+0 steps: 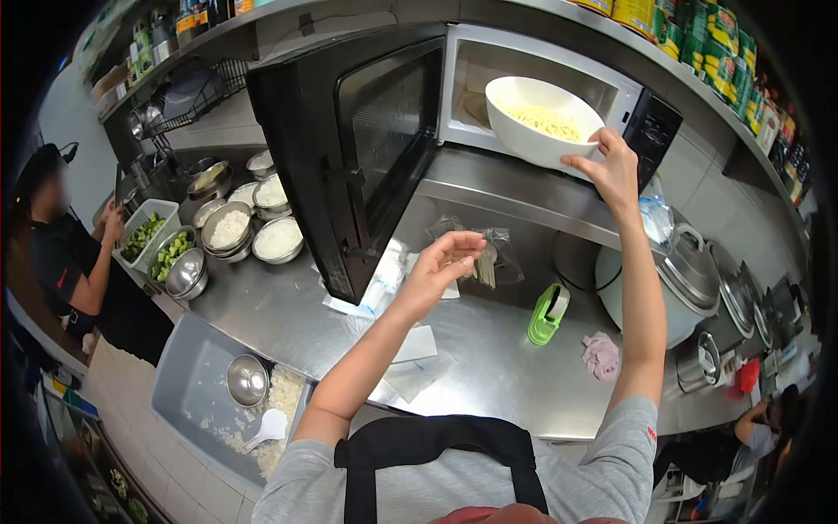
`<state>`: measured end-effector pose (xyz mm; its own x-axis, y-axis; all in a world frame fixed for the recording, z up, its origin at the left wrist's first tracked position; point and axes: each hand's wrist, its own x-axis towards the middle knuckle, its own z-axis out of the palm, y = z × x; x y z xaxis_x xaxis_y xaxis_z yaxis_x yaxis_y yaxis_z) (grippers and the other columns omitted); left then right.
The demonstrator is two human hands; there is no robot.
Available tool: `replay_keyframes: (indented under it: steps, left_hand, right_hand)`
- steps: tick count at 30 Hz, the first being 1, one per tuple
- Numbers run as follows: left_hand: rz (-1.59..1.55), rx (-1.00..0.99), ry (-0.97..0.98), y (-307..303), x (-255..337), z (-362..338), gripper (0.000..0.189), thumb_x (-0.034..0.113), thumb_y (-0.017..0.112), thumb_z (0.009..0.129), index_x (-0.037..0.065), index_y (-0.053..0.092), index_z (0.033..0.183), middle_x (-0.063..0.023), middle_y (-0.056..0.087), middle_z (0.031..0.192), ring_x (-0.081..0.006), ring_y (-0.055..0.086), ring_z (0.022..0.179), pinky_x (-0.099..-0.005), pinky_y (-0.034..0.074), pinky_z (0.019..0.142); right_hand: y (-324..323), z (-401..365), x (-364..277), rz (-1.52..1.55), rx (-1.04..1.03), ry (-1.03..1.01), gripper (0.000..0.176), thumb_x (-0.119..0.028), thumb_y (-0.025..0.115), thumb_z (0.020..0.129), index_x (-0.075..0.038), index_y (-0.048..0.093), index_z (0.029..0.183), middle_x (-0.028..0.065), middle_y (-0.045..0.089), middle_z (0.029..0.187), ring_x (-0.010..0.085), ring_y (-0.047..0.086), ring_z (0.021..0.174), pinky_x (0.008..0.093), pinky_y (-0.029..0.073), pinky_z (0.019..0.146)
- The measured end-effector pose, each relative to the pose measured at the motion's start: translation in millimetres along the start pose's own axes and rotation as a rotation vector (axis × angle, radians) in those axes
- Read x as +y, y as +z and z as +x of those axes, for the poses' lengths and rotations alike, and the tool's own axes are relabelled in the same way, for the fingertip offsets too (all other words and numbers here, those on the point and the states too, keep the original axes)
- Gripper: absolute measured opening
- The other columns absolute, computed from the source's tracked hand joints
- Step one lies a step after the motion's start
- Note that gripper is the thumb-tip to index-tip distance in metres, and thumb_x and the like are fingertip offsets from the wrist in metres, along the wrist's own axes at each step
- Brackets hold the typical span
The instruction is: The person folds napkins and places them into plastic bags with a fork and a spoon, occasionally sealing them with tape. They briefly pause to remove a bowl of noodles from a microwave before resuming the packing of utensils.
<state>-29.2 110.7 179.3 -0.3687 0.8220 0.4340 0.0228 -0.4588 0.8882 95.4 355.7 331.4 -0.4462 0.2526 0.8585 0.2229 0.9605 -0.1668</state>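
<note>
My right hand (607, 166) pinches the right rim of a white bowl (515, 131), thumb against its outer side. Pale yellow food in small pieces (550, 122) lies inside the tilted bowl. The bowl is at the mouth of the microwave (454, 79), partly in front of its cavity. To the left, the black microwave door (301, 166) stands swung out. My left hand (441, 266) hovers over the steel counter with nothing in it, fingers slightly bent and apart. Just behind its fingertips are a clear plastic bag and some thin beige items (486, 265).
A green tape dispenser (547, 316), pink cloth (601, 356) and large lidded pot (681, 271) are on the right. Left are bowls of rice (278, 237) and a grey tub (179, 384) with a scoop (269, 426). A person (74, 262) stands at far left; another (742, 445) sits lower right.
</note>
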Motion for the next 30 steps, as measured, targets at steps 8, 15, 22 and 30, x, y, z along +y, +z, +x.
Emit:
replay_keyframes:
  steps: [8,15,22,30]
  left_hand:
    - [-0.044,0.240,-0.099,-64,-14,-58,0.036,0.018,0.051,0.086,0.006,0.046,0.120,-0.0067,0.054,0.116,-0.0137,0.053,0.101,-0.0261,0.044,0.080]
    - [-0.250,0.529,0.051,-103,21,-91,0.040,0.015,0.049,0.088,0.002,0.040,0.125,-0.0051,0.053,0.114,-0.0138,0.055,0.099,-0.0271,0.046,0.081]
    - [0.010,0.505,0.014,-92,51,-130,0.048,0.023,0.051,0.087,0.001,0.035,0.128,-0.0081,0.051,0.113,-0.0158,0.052,0.101,-0.0261,0.046,0.078]
    - [0.174,0.537,0.191,-51,59,-142,0.056,0.041,0.046,0.087,0.001,0.040,0.126,-0.0092,0.047,0.117,-0.0172,0.049,0.103,-0.0285,0.044,0.079]
  right_hand:
    - [-70,-131,-52,0.164,-0.022,0.067,0.046,-0.009,0.082,0.040,-0.003,0.051,0.072,0.0172,0.056,0.110,0.0291,0.058,0.098,0.0318,0.044,0.083]
    - [-59,-258,-73,0.091,-0.234,0.172,0.049,-0.020,0.086,0.040,-0.005,0.052,0.073,0.0211,0.051,0.117,0.0327,0.055,0.104,0.0355,0.044,0.085]
    - [-20,-372,-59,0.114,-0.378,0.399,0.050,-0.025,0.085,0.044,-0.005,0.052,0.075,0.0219,0.046,0.119,0.0365,0.052,0.104,0.0417,0.048,0.078]
    - [-5,-423,-13,0.175,-0.329,0.270,0.048,-0.028,0.079,0.057,-0.001,0.053,0.087,0.0284,0.041,0.124,0.0434,0.047,0.108,0.0427,0.043,0.087]
